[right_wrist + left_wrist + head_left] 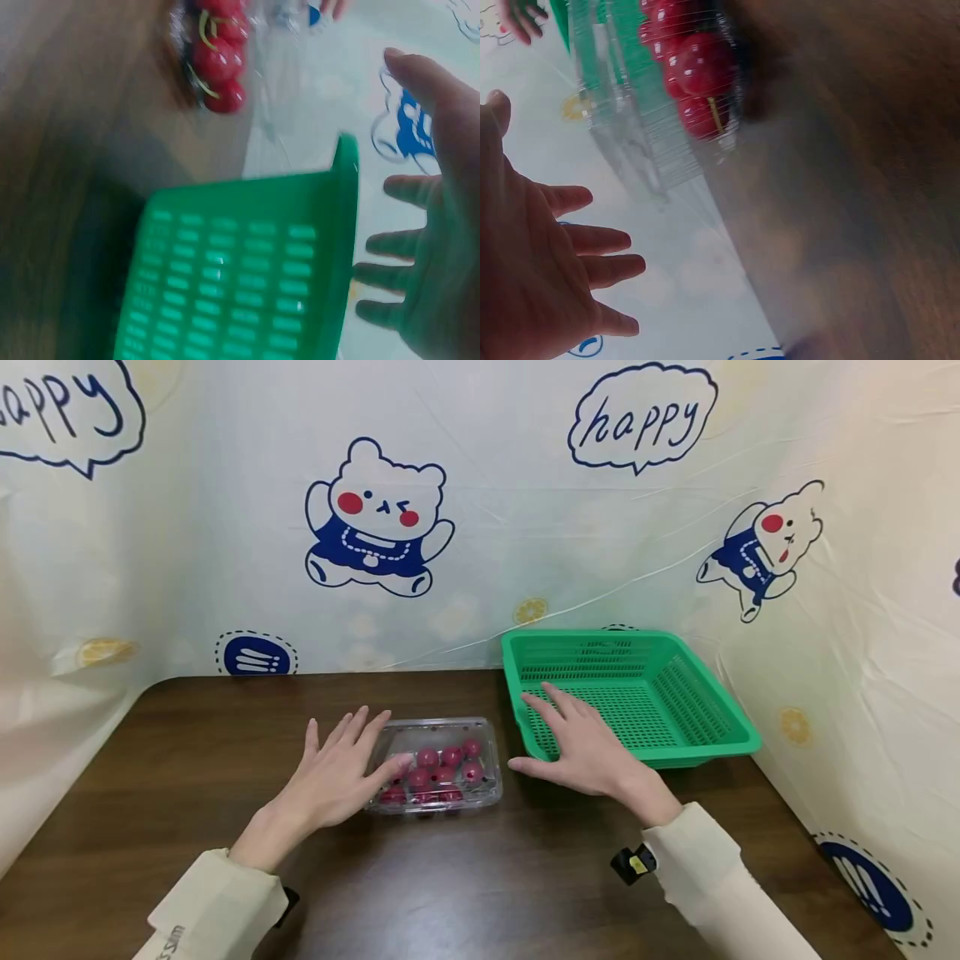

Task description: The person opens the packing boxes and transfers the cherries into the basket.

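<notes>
So the biggest thing here is the pale printed sheet (510,518) hung behind and at the sides, covered in winking cartoon bears, "happy" speech bubbles and little orange slices. Next up is the dark brown wood-look counter (465,893), a bit shiny toward the front.

On the right side of the counter, back near the sheet, sits a green basket (716,749), the slotted plastic kind. Then you've got two cream sleeves, the left one (217,906) with some lettering on it and the right one (701,856) with a small black gadget (633,864) poking out by the wrist.

Left hand (337,777) is over the left end of a clear plastic box (397,739), fingers spread, and the left wrist view shows a gap between them, so that grip's wide and holding nothing. Right hand (581,747) is at the basket's left front corner, same deal: fingers fanned out, nothing in the grip. Can't tell if the fingertips touch the rim.

The box sits mid-counter, just left of the basket. Smallest stuff: shiny red cherries (444,774) bunched inside it, mostly toward the front, a few with yellow-green stems (202,30).
</notes>
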Available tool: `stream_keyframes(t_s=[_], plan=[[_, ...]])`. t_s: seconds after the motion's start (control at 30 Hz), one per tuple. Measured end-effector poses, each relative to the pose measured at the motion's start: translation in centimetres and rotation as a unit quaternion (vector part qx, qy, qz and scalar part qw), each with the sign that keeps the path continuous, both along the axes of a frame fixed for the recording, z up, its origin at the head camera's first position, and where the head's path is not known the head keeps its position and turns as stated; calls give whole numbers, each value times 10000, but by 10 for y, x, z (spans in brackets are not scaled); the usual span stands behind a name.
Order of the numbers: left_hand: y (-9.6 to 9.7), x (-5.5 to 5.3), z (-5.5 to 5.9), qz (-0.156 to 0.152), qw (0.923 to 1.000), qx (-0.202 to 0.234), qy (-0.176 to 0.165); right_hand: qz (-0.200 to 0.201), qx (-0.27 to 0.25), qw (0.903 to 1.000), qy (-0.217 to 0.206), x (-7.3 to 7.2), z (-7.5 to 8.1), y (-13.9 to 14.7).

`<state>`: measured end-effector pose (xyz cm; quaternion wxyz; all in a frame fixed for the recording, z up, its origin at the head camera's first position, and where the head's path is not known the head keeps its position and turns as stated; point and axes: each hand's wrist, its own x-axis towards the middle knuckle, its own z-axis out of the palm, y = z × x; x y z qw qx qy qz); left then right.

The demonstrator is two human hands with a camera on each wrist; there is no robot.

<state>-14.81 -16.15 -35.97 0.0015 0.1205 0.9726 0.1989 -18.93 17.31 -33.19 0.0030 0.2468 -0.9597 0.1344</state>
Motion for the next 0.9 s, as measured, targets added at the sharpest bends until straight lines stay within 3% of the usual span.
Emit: stream_keyframes(t_s=[0.27,0.6,0.9], plan=[[-3,-10,-1,-76,9998,170,61,471,421,9962,593,11,-6,-31],[3,-30,-12,-373,9946,610,757,943,888,9879,852,25,-16,-68],[10,-38,-21,-440,9948,451,795,1582,843,9801,858,32,-33,-87]])
